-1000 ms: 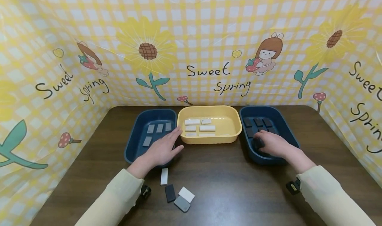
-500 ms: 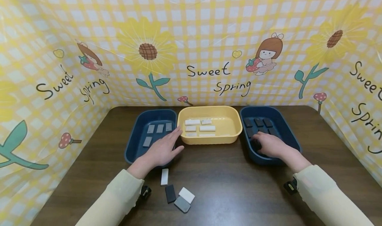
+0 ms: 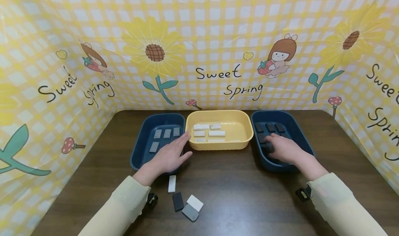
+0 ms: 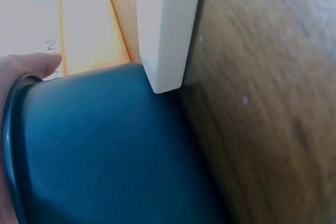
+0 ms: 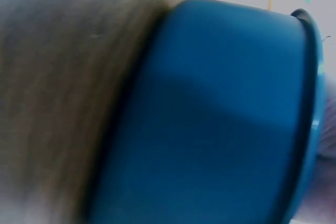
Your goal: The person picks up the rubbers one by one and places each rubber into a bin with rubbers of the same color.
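My left hand (image 3: 169,156) lies over the right side of the left blue tray (image 3: 134,160), fingers extended, fingertips near the yellow tray's left rim. In the left wrist view, its thumb shows beyond the blue tray's wall (image 4: 105,145). My right hand (image 3: 286,148) reaches into the right blue tray (image 3: 307,147) with bent fingers, thumb and fingers around a black tile (image 3: 267,147) low in the tray. More black tiles (image 3: 271,127) lie behind it. In the right wrist view, the tray's wall (image 5: 210,114) hides most of that hand.
The yellow tray (image 3: 220,146) between the blue ones holds several white tiles (image 3: 216,134). Grey tiles (image 3: 157,134) lie in the left tray. On the brown table (image 3: 237,194) are a white tile (image 3: 172,184), a black tile (image 3: 178,201), another white tile (image 3: 195,203) and a grey tile (image 3: 190,212).
My right hand has lowered the black tile towards the tray's floor and shifted slightly. My left hand and the loose tiles on the table have stayed put.
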Available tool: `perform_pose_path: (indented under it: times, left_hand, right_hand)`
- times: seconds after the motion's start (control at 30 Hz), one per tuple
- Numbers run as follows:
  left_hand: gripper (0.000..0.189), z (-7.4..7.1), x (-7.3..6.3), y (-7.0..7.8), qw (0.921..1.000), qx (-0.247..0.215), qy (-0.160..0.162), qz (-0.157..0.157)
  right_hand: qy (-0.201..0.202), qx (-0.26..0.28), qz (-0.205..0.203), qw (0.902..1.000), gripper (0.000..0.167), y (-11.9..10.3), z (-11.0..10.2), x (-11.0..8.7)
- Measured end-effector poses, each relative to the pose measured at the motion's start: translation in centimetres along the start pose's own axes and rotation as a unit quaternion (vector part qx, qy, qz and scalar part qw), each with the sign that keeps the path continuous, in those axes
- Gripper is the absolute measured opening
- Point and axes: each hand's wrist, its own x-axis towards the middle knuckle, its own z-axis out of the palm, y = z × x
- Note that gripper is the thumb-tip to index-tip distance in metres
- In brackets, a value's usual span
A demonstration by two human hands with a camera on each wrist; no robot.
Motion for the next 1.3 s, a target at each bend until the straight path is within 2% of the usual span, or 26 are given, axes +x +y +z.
perform_pose_path:
  times: [0.13, 0.37, 0.5, 0.63, 0.7, 0.77, 0.83, 0.93, 1.0, 1.07, 1.2, 1.3]
  left_hand:
    - [0.068, 0.0, 0.0, 0.0, 1.0000, 0.000, -0.002, 0.002]
    - [0.068, 0.0, 0.1, 0.0, 1.0000, 0.003, 0.002, 0.003]
    - [0.068, -0.1, 0.2, 0.1, 0.9999, 0.012, 0.000, 0.003]
    - [0.067, -0.4, -0.2, 0.4, 0.9983, 0.051, 0.017, 0.020]
    - [0.063, -0.5, -0.7, 0.7, 0.9949, 0.080, 0.039, 0.048]
    - [0.058, -0.6, -1.5, 1.2, 0.9884, 0.102, 0.063, 0.093]
    - [0.051, -0.5, -2.5, 1.8, 0.9778, 0.114, 0.083, 0.155]
    - [0.040, -0.3, -4.0, 2.7, 0.9595, 0.107, 0.087, 0.246]
    - [0.034, -0.2, -4.8, 3.3, 0.9516, 0.097, 0.070, 0.283]
    - [0.029, 0.0, -5.5, 3.8, 0.9507, 0.084, 0.038, 0.296]
    - [0.025, 0.4, -6.3, 4.4, 0.9566, 0.055, -0.052, 0.282]
    - [0.022, 0.8, -6.4, 4.5, 0.9574, 0.039, -0.102, 0.267]
  right_hand:
    - [0.033, -0.013, -0.006, 0.9994, 0.043, -1.0, -0.6, -0.2]
    - [0.101, -0.038, -0.040, 0.9934, 0.036, -3.5, -1.0, -0.4]
    - [0.117, -0.040, -0.052, 0.9910, 0.037, -4.4, -0.8, -0.2]
    - [0.124, -0.044, -0.077, 0.9883, 0.046, -5.1, 0.0, 0.1]
    - [0.119, -0.049, -0.088, 0.9878, 0.053, -5.2, 0.5, 0.1]
    - [0.105, -0.052, -0.087, 0.9894, 0.061, -5.4, 0.9, 0.0]
    - [0.089, -0.055, -0.082, 0.9911, 0.065, -5.4, 1.2, -0.1]
    - [0.073, -0.052, -0.073, 0.9933, 0.068, -5.4, 1.4, -0.3]
    - [0.069, -0.050, -0.073, 0.9937, 0.068, -5.3, 1.5, -0.3]
    - [0.068, -0.048, -0.074, 0.9938, 0.068, -5.2, 1.6, -0.4]
    - [0.061, -0.051, -0.075, 0.9940, 0.070, -5.1, 1.9, -0.5]
    - [0.058, -0.056, -0.079, 0.9936, 0.072, -5.0, 2.3, -0.4]
